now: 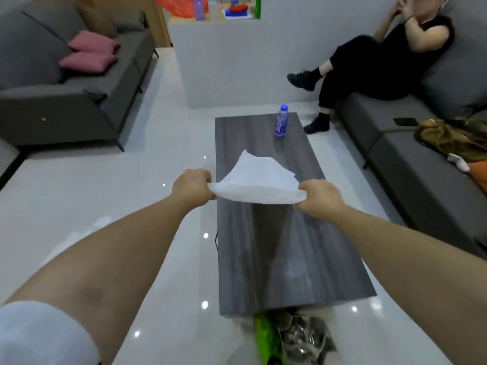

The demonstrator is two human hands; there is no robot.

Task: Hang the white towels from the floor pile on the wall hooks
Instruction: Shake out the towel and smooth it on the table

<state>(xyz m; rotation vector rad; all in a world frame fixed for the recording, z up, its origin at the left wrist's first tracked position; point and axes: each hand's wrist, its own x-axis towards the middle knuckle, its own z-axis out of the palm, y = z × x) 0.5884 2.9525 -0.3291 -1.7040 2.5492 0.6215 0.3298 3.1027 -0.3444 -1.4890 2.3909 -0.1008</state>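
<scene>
Far to your left a grey sofa [79, 101] stands against the wall with two pink cushions [91, 52] stacked on its seat. Nearer in, your left hand [192, 187] reaches forward over the glossy white floor [92, 185], its fingers curled tight round the left end of a white towel [257, 181]. You hold the towel stretched between both hands, above the near half of the dark wood-grain coffee table [276, 259]; its near edge sags slightly between your fists and the rest of the cloth lifts up and away from you in a loose peak. Your right hand [320, 197] grips the other end in the same way, fingers clenched round the bunched corner.

Further along the table a blue-capped water bottle [282, 121] stands upright near the far end, well apart from the towel. Below the table's near edge you can see a green and a silvery thing on the floor, too blurred to tell what they are. On your right a person in black [382, 56] sits on a second grey sofa [421, 180], with a dark phone [405, 121] and an olive bag [453, 138] lying on the seat beside them.
</scene>
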